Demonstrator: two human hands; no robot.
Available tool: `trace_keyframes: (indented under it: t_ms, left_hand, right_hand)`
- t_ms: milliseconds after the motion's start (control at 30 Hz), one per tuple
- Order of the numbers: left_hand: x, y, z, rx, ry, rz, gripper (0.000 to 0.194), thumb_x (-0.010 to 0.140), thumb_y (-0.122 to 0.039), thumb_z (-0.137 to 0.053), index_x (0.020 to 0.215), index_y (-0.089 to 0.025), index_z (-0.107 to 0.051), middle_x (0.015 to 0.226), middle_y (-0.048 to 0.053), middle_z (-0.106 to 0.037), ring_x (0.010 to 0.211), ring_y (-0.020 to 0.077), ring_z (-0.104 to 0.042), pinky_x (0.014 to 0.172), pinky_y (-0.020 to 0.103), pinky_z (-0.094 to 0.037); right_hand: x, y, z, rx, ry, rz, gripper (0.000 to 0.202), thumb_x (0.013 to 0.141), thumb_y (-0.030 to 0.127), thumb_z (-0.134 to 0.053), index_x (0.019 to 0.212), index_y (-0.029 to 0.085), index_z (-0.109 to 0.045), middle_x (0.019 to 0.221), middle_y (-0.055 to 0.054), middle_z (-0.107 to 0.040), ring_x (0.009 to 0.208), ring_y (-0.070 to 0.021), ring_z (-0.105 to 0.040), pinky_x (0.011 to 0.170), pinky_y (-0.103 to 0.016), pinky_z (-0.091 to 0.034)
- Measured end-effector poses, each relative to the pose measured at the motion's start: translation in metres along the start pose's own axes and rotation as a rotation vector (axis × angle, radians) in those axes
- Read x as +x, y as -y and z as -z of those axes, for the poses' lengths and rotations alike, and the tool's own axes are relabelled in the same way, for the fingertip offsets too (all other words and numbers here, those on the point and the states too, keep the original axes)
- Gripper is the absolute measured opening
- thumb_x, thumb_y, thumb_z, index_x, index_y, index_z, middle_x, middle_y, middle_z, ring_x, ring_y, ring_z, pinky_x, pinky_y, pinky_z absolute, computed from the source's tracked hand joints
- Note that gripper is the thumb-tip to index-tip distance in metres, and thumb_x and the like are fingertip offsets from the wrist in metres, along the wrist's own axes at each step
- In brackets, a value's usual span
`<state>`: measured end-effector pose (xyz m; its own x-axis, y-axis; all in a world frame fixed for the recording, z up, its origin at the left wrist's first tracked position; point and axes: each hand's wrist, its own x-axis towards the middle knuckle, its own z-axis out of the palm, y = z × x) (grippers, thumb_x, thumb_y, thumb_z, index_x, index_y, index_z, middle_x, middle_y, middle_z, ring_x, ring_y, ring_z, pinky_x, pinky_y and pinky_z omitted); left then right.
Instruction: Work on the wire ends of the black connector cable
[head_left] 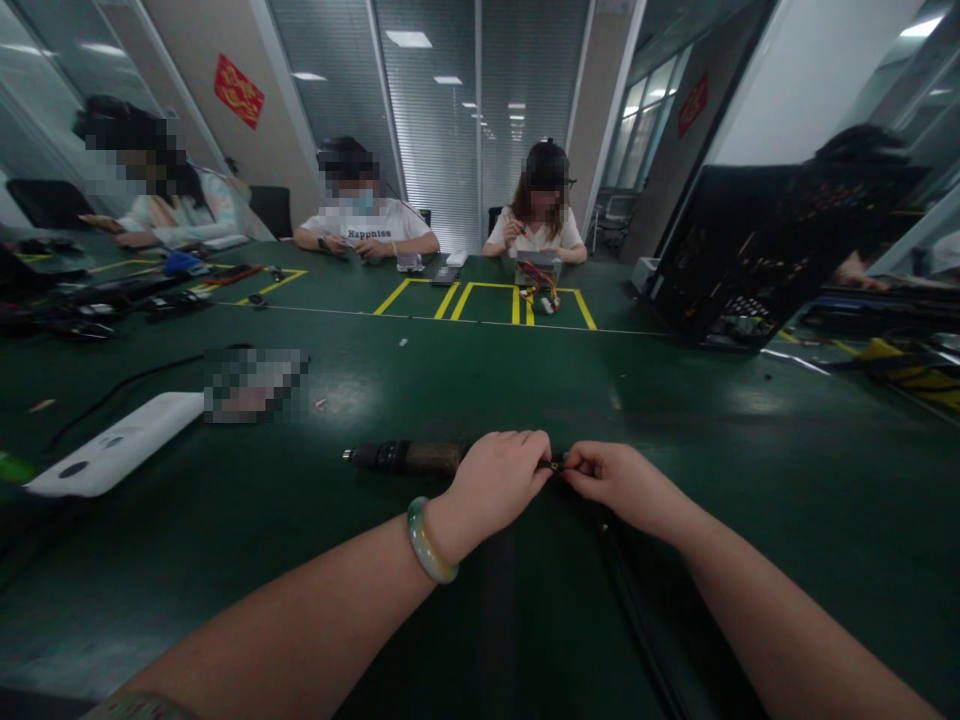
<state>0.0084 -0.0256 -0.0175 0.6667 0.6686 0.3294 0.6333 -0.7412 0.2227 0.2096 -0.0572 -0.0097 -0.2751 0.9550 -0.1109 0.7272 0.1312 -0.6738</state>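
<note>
Wrapped over the right end of a dark cylindrical tool is my left hand, with a green bangle on its wrist. The tool lies sideways, its metal tip pointing left. Close beside it, my right hand is closed in a pinch at the same end, where a small brass-coloured piece shows between the two hands. What exactly the right fingertips hold is too small to name. A dark cable-like strip runs from below my right hand toward the bottom edge.
On the green table a white device lies at left. A large black case stands at right. Cables and tools lie far left. Across the table sit several people, one behind a grey box with coloured wires.
</note>
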Motion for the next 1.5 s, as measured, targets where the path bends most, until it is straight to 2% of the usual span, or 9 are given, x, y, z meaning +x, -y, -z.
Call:
trace_keyframes:
  t_ms: [300,600,1133,1500]
  left_hand:
    - [0.0,-0.001,0.005,-0.013,0.019,-0.026,0.007,0.086,-0.021,-0.055,0.092,-0.019,-0.052,0.087,0.001,-0.06,0.079,0.0175,-0.058,0.072,0.032,-0.045]
    - [0.0,-0.002,0.006,0.007,0.015,-0.035,0.007,0.085,-0.021,-0.055,0.091,-0.018,-0.052,0.086,0.002,-0.06,0.079,0.0179,-0.058,0.071,0.032,-0.045]
    - [0.0,-0.001,0.008,-0.007,0.041,-0.063,0.008,0.084,-0.018,-0.053,0.092,-0.018,-0.053,0.088,0.002,-0.06,0.082,0.0177,-0.059,0.074,0.033,-0.046]
    - [0.001,-0.001,0.008,-0.014,0.062,-0.076,0.008,0.084,-0.018,-0.053,0.093,-0.018,-0.053,0.088,0.002,-0.06,0.082,0.0179,-0.059,0.078,0.034,-0.047]
  right_hand:
    - [-0.001,0.005,0.001,-0.069,-0.014,-0.016,0.015,0.086,0.032,-0.055,0.082,0.021,-0.064,0.068,0.003,-0.064,0.059,-0.0126,-0.056,0.053,-0.022,-0.035]
    - [0.0,0.003,0.0,-0.08,-0.021,-0.018,0.017,0.087,0.034,-0.054,0.084,0.022,-0.066,0.069,0.003,-0.065,0.059,-0.0132,-0.057,0.053,-0.023,-0.035]
    - [0.0,0.012,0.001,-0.062,0.016,-0.121,0.022,0.087,0.038,-0.053,0.086,0.025,-0.071,0.066,0.002,-0.067,0.055,-0.0142,-0.058,0.05,-0.023,-0.035]
    - [0.001,0.012,-0.001,-0.052,-0.001,-0.097,0.022,0.088,0.036,-0.053,0.088,0.024,-0.072,0.066,0.002,-0.067,0.056,-0.0136,-0.059,0.051,-0.023,-0.035]
